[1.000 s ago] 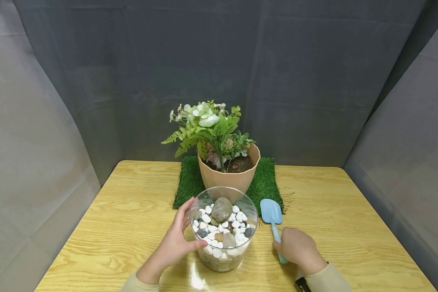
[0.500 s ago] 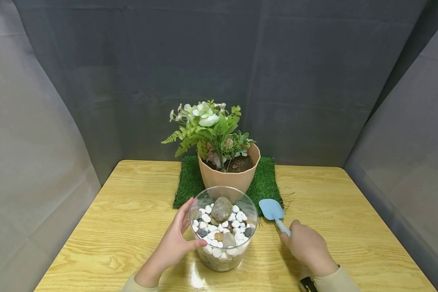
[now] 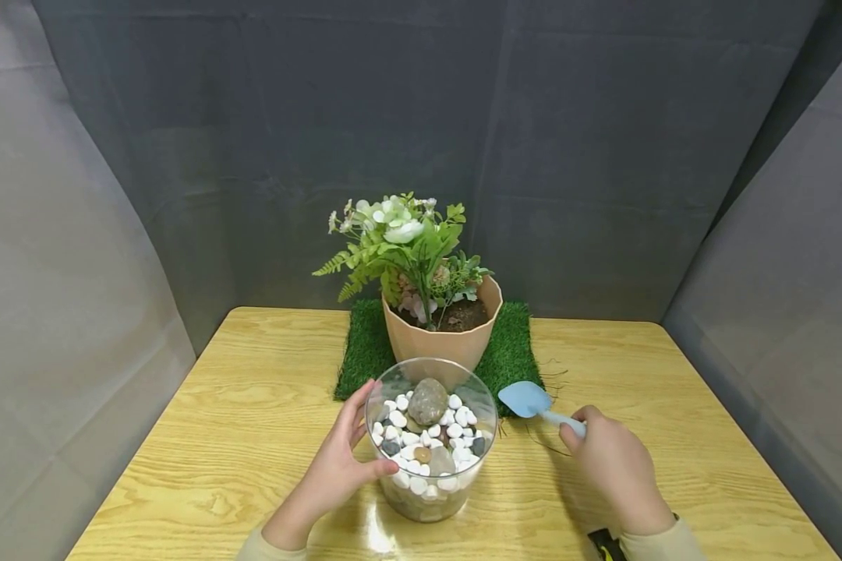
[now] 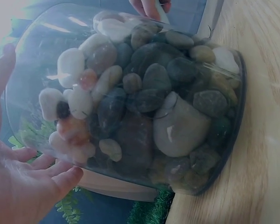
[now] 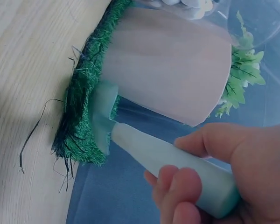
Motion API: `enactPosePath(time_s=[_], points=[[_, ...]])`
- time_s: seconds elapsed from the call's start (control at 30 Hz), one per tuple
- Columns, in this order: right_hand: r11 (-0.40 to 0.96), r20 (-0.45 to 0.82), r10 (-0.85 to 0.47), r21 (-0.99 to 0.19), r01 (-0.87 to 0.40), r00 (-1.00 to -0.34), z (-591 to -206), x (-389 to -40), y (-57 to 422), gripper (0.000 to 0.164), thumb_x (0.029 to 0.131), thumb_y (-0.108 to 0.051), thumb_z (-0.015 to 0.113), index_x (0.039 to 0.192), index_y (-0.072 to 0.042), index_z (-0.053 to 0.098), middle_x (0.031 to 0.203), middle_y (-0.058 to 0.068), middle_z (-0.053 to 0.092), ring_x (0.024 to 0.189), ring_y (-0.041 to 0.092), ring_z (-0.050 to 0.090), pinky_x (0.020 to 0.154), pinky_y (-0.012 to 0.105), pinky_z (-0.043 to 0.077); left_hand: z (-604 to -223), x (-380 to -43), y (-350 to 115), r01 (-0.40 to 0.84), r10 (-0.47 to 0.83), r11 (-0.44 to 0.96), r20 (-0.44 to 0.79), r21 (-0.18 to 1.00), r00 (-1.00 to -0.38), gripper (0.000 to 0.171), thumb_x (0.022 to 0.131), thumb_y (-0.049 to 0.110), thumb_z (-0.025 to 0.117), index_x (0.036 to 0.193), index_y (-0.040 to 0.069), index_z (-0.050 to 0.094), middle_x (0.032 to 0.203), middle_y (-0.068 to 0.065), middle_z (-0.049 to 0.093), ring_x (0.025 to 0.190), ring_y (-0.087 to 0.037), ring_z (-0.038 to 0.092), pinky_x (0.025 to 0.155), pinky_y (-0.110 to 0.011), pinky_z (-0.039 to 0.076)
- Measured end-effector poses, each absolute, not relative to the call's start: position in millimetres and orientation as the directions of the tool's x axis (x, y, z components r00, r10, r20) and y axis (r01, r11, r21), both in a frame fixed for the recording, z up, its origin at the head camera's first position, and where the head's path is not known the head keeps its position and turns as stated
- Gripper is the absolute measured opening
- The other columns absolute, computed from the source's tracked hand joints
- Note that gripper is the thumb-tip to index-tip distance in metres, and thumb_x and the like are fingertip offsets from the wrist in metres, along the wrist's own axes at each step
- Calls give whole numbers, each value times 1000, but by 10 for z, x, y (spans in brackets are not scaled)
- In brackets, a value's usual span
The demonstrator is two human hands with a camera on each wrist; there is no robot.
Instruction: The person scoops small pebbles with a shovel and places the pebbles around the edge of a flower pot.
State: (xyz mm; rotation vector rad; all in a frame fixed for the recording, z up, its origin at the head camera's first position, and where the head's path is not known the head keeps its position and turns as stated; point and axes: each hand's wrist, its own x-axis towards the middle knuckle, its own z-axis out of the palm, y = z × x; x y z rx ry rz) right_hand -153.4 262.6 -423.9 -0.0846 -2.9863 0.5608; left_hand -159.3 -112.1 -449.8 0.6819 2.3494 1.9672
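Observation:
A clear glass bowl (image 3: 428,514) stands on the table near its front, filled with white, grey and brown pebbles (image 3: 397,418). One large grey stone (image 3: 428,400) sits on top of them. My left hand (image 3: 337,463) holds the bowl's left side, thumb at the front near the rim, fingers round the back left. In my right hand (image 3: 616,463) is a light blue garden trowel (image 3: 525,398), gripped by the handle. Its blade points left, over the edge of the green turf mat (image 3: 515,339). In the right wrist view the fingers curl round the trowel handle (image 5: 149,151).
Behind the bowl, a peach plant pot (image 3: 435,347) with dark soil (image 3: 463,315) stands on the turf. White flowers and green leaves (image 3: 393,249) rise from it. Loose dark strands stick out from the mat's right edge. Grey cloth (image 3: 568,171) encloses the table.
My right hand has moved to the right and slightly back with the trowel, turning it so the handle slants more sideways. My left hand and the bowl stay in place.

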Motion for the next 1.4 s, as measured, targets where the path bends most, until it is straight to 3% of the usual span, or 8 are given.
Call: enactPosePath(time_s=[0.37, 0.53, 0.63, 0.73, 0.83, 1.0, 1.17, 1.4], points=[[872, 85, 118, -486, 62, -989, -4219, -1562, 2718, 38, 106, -28, 55, 126, 4, 59, 68, 4, 58, 51, 18, 45, 44, 29, 36, -4525, -1599, -1127, 342, 324, 140, 283, 929, -903, 112, 79, 29, 90, 165, 22, 19, 171, -14, 22, 155, -40, 26, 122, -59, 30], [825, 72, 129, -561, 67, -989, -4191, -1566, 2774, 42, 110, -32, 49, 132, 3, 56, 86, 10, 70, 64, 16, 61, 48, 29, 41, -4528, -1595, -1127, 337, 323, 145, 278, 930, -905, 112, 78, 36, 89, 165, 24, 20, 171, -14, 23, 155, -40, 27, 121, -59, 31], [812, 162, 136, -583, 16, -977, -4121, -1533, 2775, 42, 109, -32, 52, 133, 3, 58, 94, 15, 74, 68, 14, 64, 48, 28, 42, -4531, -1593, -1130, 339, 325, 146, 278, 929, -904, 112, 78, 36, 89, 165, 24, 19, 171, -14, 23, 155, -40, 26, 121, -59, 31], [814, 318, 151, -578, -65, -936, -4010, -1482, 2762, 36, 106, -28, 60, 129, 0, 64, 94, 15, 76, 57, 9, 55, 45, 27, 39, -4535, -1594, -1132, 344, 329, 149, 282, 927, -901, 112, 79, 34, 89, 165, 24, 19, 171, -14, 22, 155, -40, 26, 121, -59, 30], [804, 454, 191, -580, -127, -870, -3875, -1415, 2746, 26, 100, -22, 70, 120, -6, 70, 87, 2, 76, 51, 4, 48, 43, 24, 37, -4535, -1593, -1134, 346, 331, 154, 281, 926, -901, 112, 79, 32, 89, 165, 23, 18, 171, -14, 22, 155, -41, 26, 121, -59, 30], [713, 549, 275, -667, -215, -789, -3638, -1256, 2693, 19, 92, -8, 76, 111, -8, 72, 82, -27, 63, 64, -13, 60, 49, 14, 43, -4521, -1589, -1133, 341, 336, 158, 274, 927, -901, 112, 80, 29, 89, 165, 23, 17, 171, -16, 21, 155, -42, 25, 122, -59, 30], [694, 644, 291, -651, -307, -708, -3403, -1109, 2632, 20, 86, 5, 76, 105, -1, 71, 86, -30, 62, 63, -18, 56, 55, 4, 42, -4505, -1589, -1132, 339, 338, 164, 271, 926, -901, 112, 80, 25, 89, 165, 21, 17, 171, -19, 20, 155, -43, 25, 122, -60, 30], [714, 724, 214, -575, -401, -656, -3154, -941, 2518, 23, 77, 10, 76, 96, 1, 68, 89, -37, 60, 50, -2, 28, 43, 23, 21, -4500, -1589, -1138, 337, 336, 169, 267, 926, -903, 112, 80, 26, 89, 165, 21, 17, 170, -18, 21, 154, -44, 25, 122, -62, 30]])
